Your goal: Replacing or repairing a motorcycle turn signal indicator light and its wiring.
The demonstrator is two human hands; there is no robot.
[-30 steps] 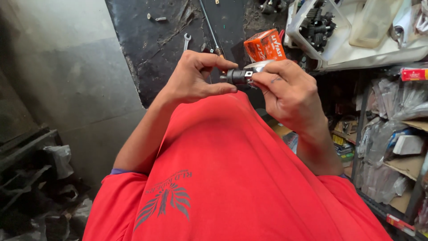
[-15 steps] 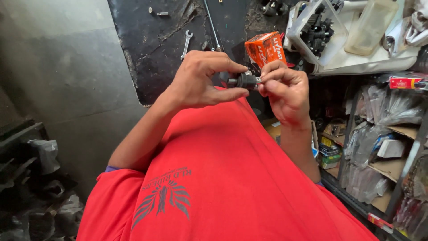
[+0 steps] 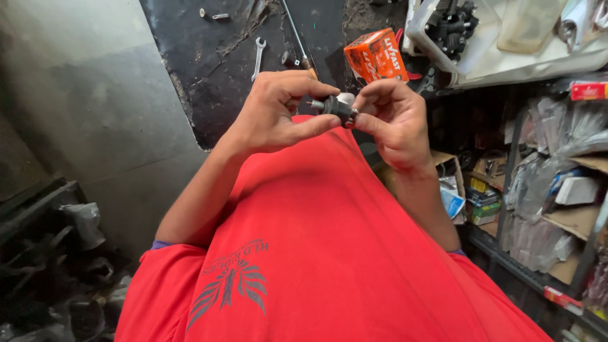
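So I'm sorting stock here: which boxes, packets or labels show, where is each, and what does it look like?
Orange box: on the dark bench beyond the hands, tilted, oblong, with white print.
Red label: right shelf edge, a thin strip.
Small cartons: low on the right shelf, stacked, green and yellow.
White box: right shelf, flat, among clear bags.
Left hand and right hand hold a small dark part, unlabelled.

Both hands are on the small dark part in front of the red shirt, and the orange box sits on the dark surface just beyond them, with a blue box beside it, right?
Not quite. The head view shows no blue box by the orange box; a spanner lies on that dark surface. The rest holds: left hand and right hand both grip the small dark part.
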